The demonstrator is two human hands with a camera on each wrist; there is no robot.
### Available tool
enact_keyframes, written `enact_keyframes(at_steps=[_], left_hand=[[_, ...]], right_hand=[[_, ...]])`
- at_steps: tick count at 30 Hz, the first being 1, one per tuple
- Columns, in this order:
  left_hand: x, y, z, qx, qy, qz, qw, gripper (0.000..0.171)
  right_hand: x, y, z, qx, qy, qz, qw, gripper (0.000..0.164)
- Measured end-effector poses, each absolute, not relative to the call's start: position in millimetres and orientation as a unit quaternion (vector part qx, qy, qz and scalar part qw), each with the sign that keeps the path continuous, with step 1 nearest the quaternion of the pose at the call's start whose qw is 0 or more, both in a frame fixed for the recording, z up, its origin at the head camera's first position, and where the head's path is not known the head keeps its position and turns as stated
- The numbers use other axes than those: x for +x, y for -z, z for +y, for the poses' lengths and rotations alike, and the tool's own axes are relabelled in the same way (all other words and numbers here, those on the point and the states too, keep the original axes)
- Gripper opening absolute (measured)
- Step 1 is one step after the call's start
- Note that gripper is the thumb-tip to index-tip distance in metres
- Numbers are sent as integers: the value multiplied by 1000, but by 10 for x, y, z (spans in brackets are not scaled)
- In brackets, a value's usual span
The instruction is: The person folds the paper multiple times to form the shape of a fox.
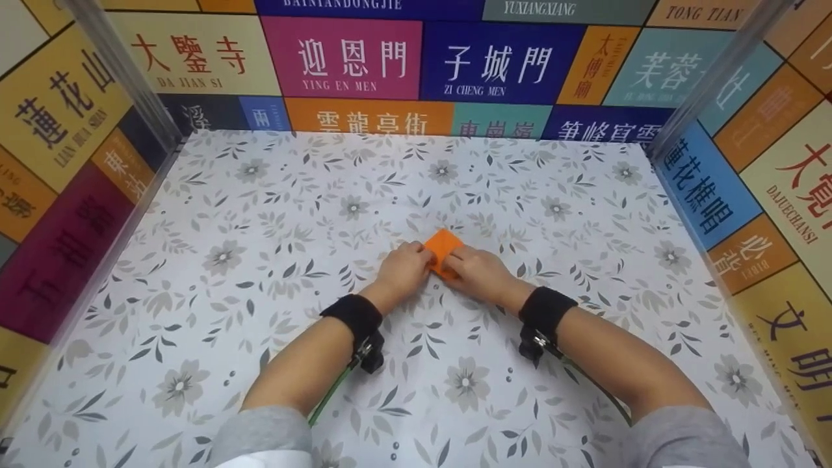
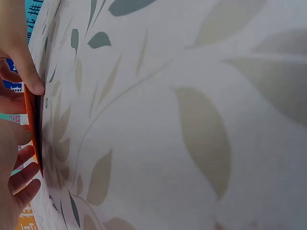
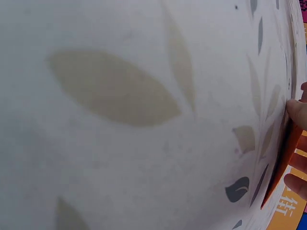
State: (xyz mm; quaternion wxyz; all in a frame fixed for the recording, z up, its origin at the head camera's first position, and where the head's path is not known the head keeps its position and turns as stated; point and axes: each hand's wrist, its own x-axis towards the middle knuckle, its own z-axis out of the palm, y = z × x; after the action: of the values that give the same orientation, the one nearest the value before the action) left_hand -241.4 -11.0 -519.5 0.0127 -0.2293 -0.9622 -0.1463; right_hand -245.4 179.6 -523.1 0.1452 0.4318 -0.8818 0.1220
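Note:
A small folded piece of orange paper [image 1: 444, 243] lies turned as a diamond near the middle of the table in the head view. My left hand [image 1: 406, 270] pinches its left corner with bent fingers. On the opposite side, my right hand [image 1: 480, 274] grips the lower right part, its fingers covering that edge. The left wrist view shows the orange paper [image 2: 31, 115] nearly edge-on, with a thumb pressing one end close to the tabletop. Fingers also hold the orange paper [image 3: 284, 160] at the margin of the right wrist view.
A white tablecloth [image 1: 351, 253] printed with grey flowers and leaves covers the table. Colourful panels with Chinese lettering [image 1: 351, 58] stand behind it and along both sides. Black bands [image 1: 549, 311] with small cameras circle both wrists, and green cables trail from them.

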Motion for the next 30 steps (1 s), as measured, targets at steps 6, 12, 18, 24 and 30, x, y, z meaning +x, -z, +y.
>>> enact_keyframes(at_steps=[6, 12, 18, 24, 30], left_hand=[[-2412, 5208, -120, -235, 156, -959, 6, 24], [-2395, 5210, -91, -240, 142, -960, -7, 29], [-2382, 5200, -74, -229, 132, -964, -17, 30], [-2391, 5182, -75, -230, 134, -964, -20, 30], [-2417, 5155, -77, -228, 148, -962, -14, 30]], right_hand=[[-2424, 5173, 1852, 431, -124, -890, 82, 23], [-2425, 5173, 1905, 339, -112, -931, 70, 22], [-2433, 5208, 1936, 294, -84, -951, 37, 31], [-2426, 5183, 1935, 289, -88, -953, 36, 33], [-2429, 5151, 1928, 282, -94, -954, 35, 31]])
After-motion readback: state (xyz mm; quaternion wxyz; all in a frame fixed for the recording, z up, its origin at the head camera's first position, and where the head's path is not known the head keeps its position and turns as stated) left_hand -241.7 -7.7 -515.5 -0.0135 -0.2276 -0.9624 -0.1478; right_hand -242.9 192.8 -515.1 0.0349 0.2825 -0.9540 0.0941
